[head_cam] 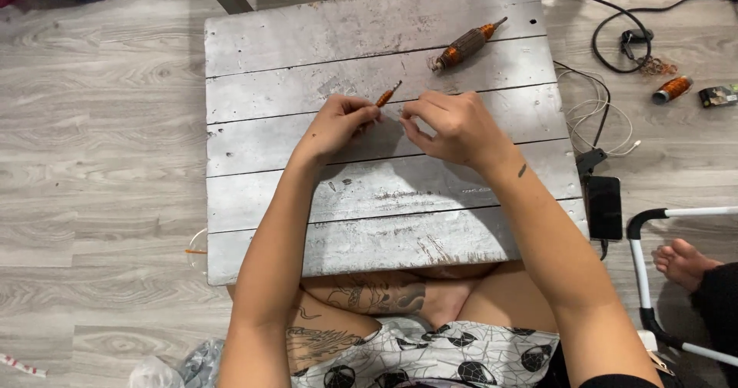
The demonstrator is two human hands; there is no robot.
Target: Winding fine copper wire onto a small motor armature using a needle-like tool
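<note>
Left hand (338, 124) pinches a small copper-wound rod (387, 94), tip pointing far-right, over the middle of the grey plank table (369, 196). Right hand (450, 126) sits just beside it, fingers curled as if gripping thin wire; too fine to confirm. Rod winding looks only partly built up. A larger wound armature (466, 45) lies far-right on the table, looking finished. Phone (604, 207) on the floor, right.
</note>
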